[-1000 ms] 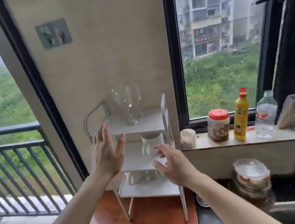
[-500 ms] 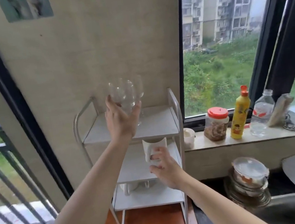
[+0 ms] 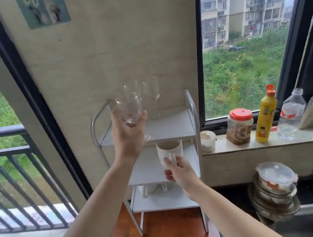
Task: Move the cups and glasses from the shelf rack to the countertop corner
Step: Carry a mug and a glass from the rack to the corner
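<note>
The left hand (image 3: pixel 126 135) grips a wine glass (image 3: pixel 129 108) by bowl and stem, raised above the rack's (image 3: pixel 193 112) top shelf; a second glass (image 3: pixel 153 98) stands at its two o'clock. At five o'clock, the right hand (image 3: pixel 181 171) pinches a white mug's (image 3: pixel 169 153) handle at the middle shelf.

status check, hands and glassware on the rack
Left hand holds wine glass, lifted. Right hand grips white mug. Another wine glass on top shelf. Path clear.
</note>
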